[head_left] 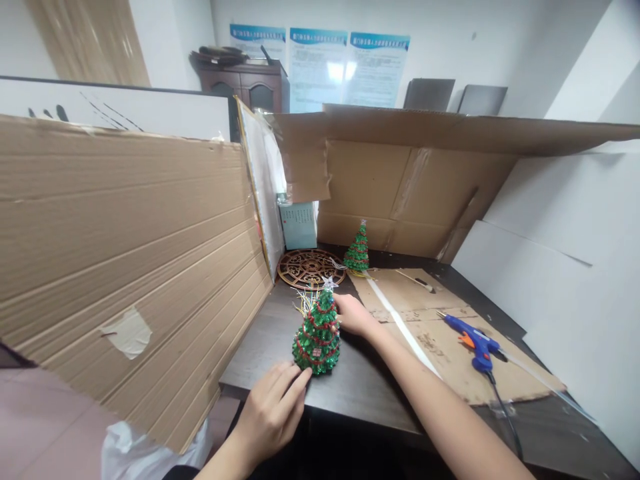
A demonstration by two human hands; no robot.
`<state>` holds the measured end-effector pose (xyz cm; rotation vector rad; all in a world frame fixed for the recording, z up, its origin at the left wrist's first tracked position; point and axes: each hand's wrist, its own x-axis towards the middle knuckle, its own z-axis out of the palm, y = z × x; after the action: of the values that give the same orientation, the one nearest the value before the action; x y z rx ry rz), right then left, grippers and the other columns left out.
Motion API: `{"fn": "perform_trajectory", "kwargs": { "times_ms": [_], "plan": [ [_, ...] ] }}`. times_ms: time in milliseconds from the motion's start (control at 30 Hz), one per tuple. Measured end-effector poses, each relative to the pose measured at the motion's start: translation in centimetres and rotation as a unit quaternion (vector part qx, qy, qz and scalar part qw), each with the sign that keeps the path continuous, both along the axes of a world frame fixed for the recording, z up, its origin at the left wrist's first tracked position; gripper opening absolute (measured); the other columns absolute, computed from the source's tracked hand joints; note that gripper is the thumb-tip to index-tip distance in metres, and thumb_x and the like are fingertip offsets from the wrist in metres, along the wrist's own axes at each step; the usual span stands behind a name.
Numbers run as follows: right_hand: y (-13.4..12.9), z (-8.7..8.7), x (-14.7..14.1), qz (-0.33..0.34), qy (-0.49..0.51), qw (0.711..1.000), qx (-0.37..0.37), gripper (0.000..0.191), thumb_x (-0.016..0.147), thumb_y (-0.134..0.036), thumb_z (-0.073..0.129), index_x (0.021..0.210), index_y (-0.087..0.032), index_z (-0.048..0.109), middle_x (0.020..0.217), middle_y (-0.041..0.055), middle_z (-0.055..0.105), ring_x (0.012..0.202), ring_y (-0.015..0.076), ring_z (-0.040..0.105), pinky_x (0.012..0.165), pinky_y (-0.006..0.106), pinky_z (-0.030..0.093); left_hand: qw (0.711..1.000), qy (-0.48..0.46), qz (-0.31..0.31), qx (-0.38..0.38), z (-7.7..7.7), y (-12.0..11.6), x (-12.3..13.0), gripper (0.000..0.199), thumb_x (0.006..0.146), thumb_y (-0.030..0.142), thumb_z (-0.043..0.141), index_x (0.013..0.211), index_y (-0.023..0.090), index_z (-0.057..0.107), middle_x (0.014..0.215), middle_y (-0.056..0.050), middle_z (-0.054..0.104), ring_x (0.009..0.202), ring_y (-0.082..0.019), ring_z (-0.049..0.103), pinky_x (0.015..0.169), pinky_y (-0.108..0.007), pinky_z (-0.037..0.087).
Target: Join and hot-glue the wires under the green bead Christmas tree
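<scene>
A small green Christmas tree point(318, 333) with red garlands and a pale star on top stands upright near the table's front edge. My left hand point(275, 403) touches its base at the front left, fingers bent and close together. At the tree's upper right side is my right hand point(353, 315), its fingertips partly hidden behind the tree. White and yellow wires point(304, 300) spread out behind the tree. A second, similar tree point(357, 250) stands farther back, with wires at its foot.
A round openwork bronze-coloured trivet point(295, 268) lies behind the near tree, before a light blue box point(299, 225). On the right, a cardboard sheet point(400, 293) carries a blue glue gun point(475, 343) and a brush point(423, 283). Cardboard walls point(175, 233) enclose the table.
</scene>
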<state>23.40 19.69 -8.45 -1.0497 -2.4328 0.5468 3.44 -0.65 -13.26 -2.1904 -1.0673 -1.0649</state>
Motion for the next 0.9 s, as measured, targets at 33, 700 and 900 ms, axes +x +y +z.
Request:
{"fn": "perform_trajectory", "kwargs": {
  "times_ms": [33,700,900],
  "plan": [
    [0.02,-0.02,0.01,0.001,0.0,1.0,0.0,0.008,0.085,-0.019,0.068,0.094,-0.019,0.068,0.089,0.0037,0.074,0.076,0.0169,0.062,0.07,0.024,0.037,1.0,0.003,-0.005,0.0,-0.06,0.04,-0.03,0.038,0.091,0.002,0.055,0.127,0.01,0.065,0.109,-0.012,0.072,0.108,-0.024,0.066,0.098,-0.037,0.056],
    [0.25,-0.22,0.02,0.001,-0.002,1.0,0.008,0.007,0.085,-0.02,0.068,0.092,-0.019,0.067,0.089,0.0049,0.074,0.076,0.0177,0.062,0.069,0.024,0.037,0.999,0.022,-0.02,-0.022,-0.04,-0.18,-0.03,0.035,0.091,0.014,0.056,0.124,0.012,0.067,0.111,-0.013,0.072,0.108,-0.028,0.063,0.098,-0.042,0.052],
    [0.25,-0.27,0.04,-0.001,-0.005,1.0,0.01,0.007,0.086,-0.022,0.068,0.091,-0.019,0.067,0.087,0.0049,0.073,0.075,0.0177,0.062,0.068,0.024,0.036,0.999,0.023,-0.018,-0.025,-0.34,0.03,-0.04,0.046,0.092,0.014,0.055,0.138,0.013,0.061,0.114,-0.012,0.071,0.11,-0.027,0.062,0.098,-0.04,0.051]
  ]
}}
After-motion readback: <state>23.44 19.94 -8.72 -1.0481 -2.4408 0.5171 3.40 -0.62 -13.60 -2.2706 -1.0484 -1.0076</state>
